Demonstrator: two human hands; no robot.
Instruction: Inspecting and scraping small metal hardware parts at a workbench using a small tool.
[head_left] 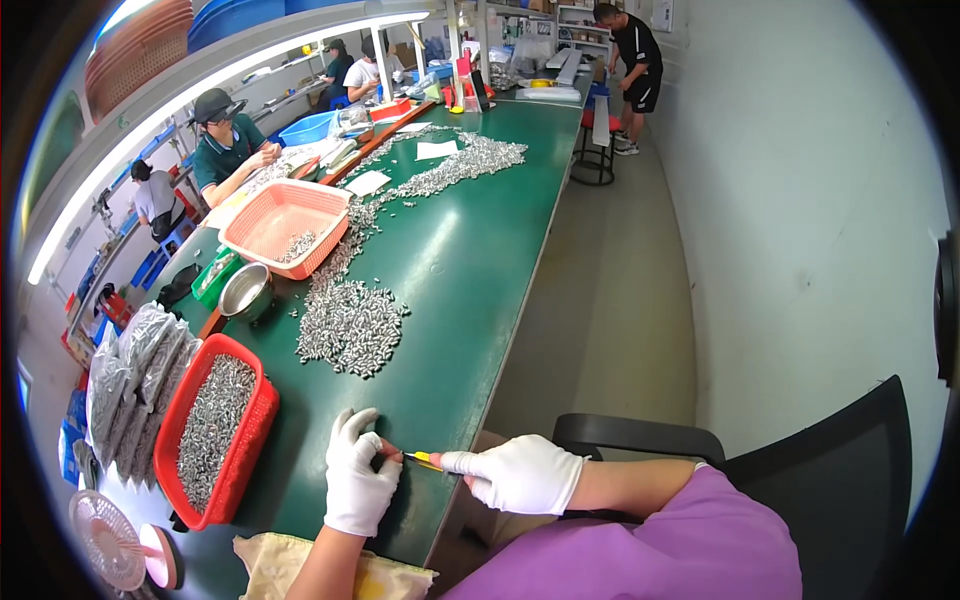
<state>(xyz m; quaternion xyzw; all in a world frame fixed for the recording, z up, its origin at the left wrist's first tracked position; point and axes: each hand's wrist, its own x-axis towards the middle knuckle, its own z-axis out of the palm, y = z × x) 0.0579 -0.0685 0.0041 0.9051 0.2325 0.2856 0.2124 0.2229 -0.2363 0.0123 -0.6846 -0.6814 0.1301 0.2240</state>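
- A long green surface is flanked by a walkway on the right.
- An office chair with a black mesh back is placed at the lower right.
- Clear plastic bags, filled with grey pieces, are stacked left of the red basket.
- A salmon-pink plastic basket is set farther along, with some metal pieces inside.
- A red plastic basket is filled with similar pieces.
- A heap of small silvery metal pieces is spread on the surface, beyond the hands.
- A pale yellow cloth is partly covered by the left forearm.
- The white-gloved left hand is held with curled fingers by the tool's tip; whether anything is pinched there cannot be told.
- The white-gloved right hand is closed around the tool.
- A slim yellow-and-black hand tool is held between both hands, near the surface's edge.
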